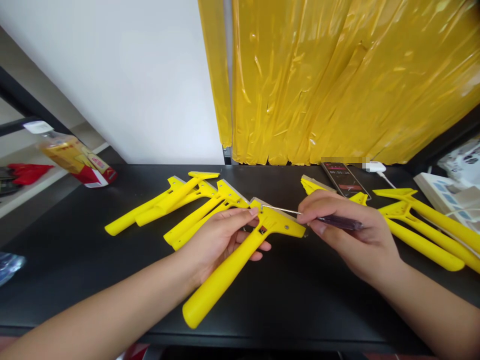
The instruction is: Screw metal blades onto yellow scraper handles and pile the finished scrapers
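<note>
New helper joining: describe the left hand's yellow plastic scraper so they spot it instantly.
Find the flat black tabletop below shiny yellow film. Above its middle, the left hand holds the T-shaped yellow plastic scraper. Other yellow scrapers lie to both sides; only this one has a slim dark-handled tool at its head.

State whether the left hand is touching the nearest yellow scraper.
Touching. The head view shows the left hand gripping the yellow scraper, thumb against its upper corner.
</note>
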